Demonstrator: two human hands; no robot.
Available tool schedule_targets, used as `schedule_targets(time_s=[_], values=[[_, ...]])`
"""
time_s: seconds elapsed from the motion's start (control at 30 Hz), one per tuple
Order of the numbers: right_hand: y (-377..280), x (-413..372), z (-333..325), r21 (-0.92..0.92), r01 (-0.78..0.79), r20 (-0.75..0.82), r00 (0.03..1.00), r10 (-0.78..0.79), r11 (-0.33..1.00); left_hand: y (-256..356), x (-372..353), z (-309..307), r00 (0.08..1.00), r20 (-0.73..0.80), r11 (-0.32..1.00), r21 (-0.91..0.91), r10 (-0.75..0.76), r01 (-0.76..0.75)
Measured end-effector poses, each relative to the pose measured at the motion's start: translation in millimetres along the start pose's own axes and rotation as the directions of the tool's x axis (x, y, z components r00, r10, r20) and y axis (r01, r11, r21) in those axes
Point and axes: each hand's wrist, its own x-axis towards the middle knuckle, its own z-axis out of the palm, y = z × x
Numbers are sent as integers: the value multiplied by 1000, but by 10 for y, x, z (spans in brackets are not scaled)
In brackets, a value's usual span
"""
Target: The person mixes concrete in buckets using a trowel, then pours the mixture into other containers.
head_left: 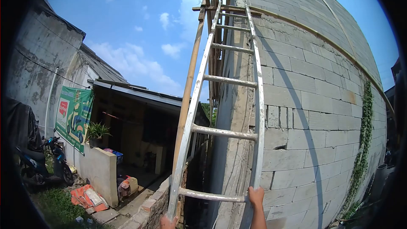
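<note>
A paint-spattered metal ladder (224, 132) rises against the corner of a grey block wall (292, 101). Its top is near a wooden crosspiece (237, 8) and several bamboo poles. My right hand (256, 196) is wrapped round the right rail, beside the lowest visible rung. At the bottom edge my left hand (168, 222) is closed on the lower end of the left rail and only partly in view. The ladder's feet are out of view.
A long bamboo pole (191, 76) stands left of the ladder. Below runs a low brick wall (148, 205). Further left are a roofed shelter, a green banner (74, 116), a potted plant (97, 131), a motorbike (42, 161) and an orange sheet (87, 197).
</note>
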Motion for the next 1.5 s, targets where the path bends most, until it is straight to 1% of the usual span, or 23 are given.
schedule_targets(time_s=[0.1,0.17,0.2,0.33,0.43,0.53,0.73,0.77,0.83,0.87,0.97,1.07,1.17,1.27,1.47,1.5], values=[[-15,-4,-10,6,-4,10,1000,4,1000,-193,30,53,1000,25,1000,-1,-3,3],[8,-4,-7,12,1,19,1000,-1,1000,-262,43,44,999,46,998,-54,-5,8],[29,2,-1,15,4,25,1000,-4,1000,-282,47,51,999,44,999,-53,-6,8],[0,-9,-10,47,-6,30,1000,5,999,-281,64,65,998,58,997,-64,-26,30],[47,9,8,30,3,33,999,-4,1000,-288,59,72,997,65,997,-67,-35,39],[9,-8,-2,62,-8,21,1000,7,998,-297,58,77,997,68,996,-74,-42,47],[-12,-13,-15,49,7,19,1000,-8,999,-345,74,99,997,64,995,-79,-52,57],[-46,-17,-38,44,-15,42,999,13,999,-372,72,118,998,49,995,-88,-37,41],[-107,-29,-83,32,-60,89,994,57,998,-164,47,37,997,56,996,-61,-58,62],[-105,-30,-81,32,-54,86,995,52,998,-92,38,10,996,60,996,-47,-69,71],[-78,-22,-69,31,-44,82,996,41,999,-172,45,20,993,70,986,-136,-93,102],[-36,-6,-53,23,-47,92,995,44,999,-101,34,-14,994,66,978,-186,-85,96],[-34,-3,-63,11,-52,104,993,51,999,-58,39,-35,992,92,994,-61,-85,91],[-58,-8,-73,22,-56,104,993,54,998,78,19,-63,992,78,994,-47,-95,99],[-91,-21,-82,39,-39,97,995,35,999,-273,56,71,997,61,992,-107,-57,63],[-83,-20,-76,39,-30,93,995,26,999,-294,63,82,997,59,994,-90,-49,54]])
